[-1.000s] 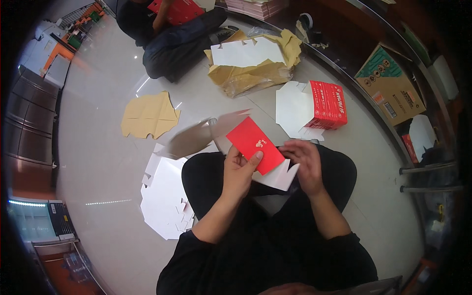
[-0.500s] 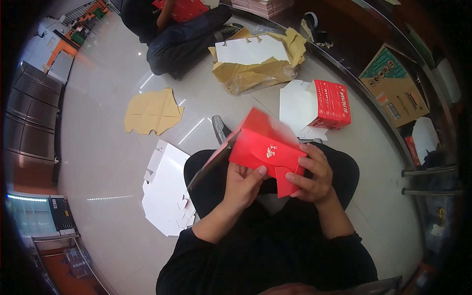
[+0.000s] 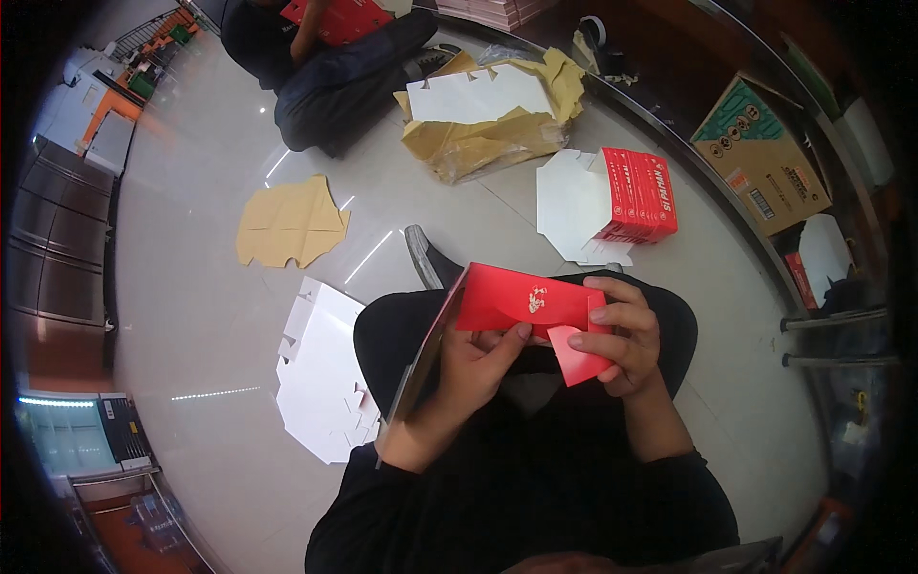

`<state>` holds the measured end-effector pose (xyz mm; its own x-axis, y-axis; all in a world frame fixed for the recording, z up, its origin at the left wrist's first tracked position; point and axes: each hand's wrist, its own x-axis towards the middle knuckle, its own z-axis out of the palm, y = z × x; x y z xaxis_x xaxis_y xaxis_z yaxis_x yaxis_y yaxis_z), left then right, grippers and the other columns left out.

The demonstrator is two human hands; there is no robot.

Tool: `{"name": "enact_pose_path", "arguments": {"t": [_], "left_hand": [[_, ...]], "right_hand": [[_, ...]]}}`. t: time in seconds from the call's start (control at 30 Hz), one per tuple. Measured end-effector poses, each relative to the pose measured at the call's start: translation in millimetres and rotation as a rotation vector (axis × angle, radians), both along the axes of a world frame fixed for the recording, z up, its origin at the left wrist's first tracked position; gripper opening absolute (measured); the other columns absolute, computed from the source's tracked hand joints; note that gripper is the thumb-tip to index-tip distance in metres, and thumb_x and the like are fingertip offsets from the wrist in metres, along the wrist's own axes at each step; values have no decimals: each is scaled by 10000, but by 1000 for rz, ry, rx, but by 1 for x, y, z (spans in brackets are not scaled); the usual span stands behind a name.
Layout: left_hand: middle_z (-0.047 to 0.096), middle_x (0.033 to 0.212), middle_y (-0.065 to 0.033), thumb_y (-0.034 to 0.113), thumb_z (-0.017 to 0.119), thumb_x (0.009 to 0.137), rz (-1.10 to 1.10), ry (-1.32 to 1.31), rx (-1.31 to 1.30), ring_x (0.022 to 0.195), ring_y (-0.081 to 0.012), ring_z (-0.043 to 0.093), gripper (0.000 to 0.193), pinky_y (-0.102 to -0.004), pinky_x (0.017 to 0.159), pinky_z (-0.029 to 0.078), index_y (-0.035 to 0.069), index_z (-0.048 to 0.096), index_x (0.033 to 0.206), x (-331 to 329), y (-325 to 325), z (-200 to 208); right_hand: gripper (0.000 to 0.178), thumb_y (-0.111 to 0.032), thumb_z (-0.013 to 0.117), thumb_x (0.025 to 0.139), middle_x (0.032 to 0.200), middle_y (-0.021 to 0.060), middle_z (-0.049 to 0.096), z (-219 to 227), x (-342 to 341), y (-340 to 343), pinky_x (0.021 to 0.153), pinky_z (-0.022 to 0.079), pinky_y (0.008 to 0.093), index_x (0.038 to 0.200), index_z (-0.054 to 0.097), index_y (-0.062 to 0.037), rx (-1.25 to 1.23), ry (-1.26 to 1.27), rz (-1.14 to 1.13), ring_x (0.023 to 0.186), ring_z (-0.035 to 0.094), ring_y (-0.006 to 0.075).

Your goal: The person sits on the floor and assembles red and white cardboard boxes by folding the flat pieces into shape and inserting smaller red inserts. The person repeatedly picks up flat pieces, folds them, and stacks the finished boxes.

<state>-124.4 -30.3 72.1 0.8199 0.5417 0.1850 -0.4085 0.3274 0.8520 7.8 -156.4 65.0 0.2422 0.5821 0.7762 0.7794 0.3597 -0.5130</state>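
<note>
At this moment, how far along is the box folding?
Done: a stack of folded red boxes sits on the floor. In hand: both hands, left hand and right hand, fold one red carton blank, flaps half-formed. Left: white flat blanks lie unfolded beside the knee.

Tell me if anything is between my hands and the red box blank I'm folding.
Nothing visible is. Both hands already hold the red box blank over your lap: the left hand grips its lower edge with the thumb on the red face, and the right hand pinches the flap at its right end.
</note>
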Motion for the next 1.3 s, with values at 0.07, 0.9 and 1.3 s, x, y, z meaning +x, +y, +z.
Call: {"name": "enact_pose_path", "arguments": {"t": [0.07, 0.9, 1.3], "left_hand": [[528, 1103, -119, -52, 501, 841, 13, 27, -22, 1010, -211, 556, 334, -355, 798, 529, -2, 415, 1159, 0, 0, 0], [561, 1055, -104, 193, 429, 928, 0, 331, 243, 1012, -154, 501, 344, -305, 896, 368, 9, 433, 1218, 4, -13, -17], [603, 850, -80, 61, 449, 909, -482, 529, 176, 754, -76, 547, 513, -206, 676, 420, 89, 201, 1358, 12, -18, -22]], "right_hand": [[397, -456, 447, 867, 1008, 76, 485, -1, -1, 2, 820, 451, 399, 971, 644, -127, -29, -39, -41, 1012, 516, 322], [506, -374, 580, 828, 1087, 138, 417, -40, -30, 11, 804, 410, 339, 1145, 359, -48, 161, 379, -177, 926, 479, 230], [298, -324, 624, 773, 1079, 48, 425, -29, 38, -52, 755, 330, 241, 896, 567, -59, -305, 887, 121, 813, 397, 110]]}}
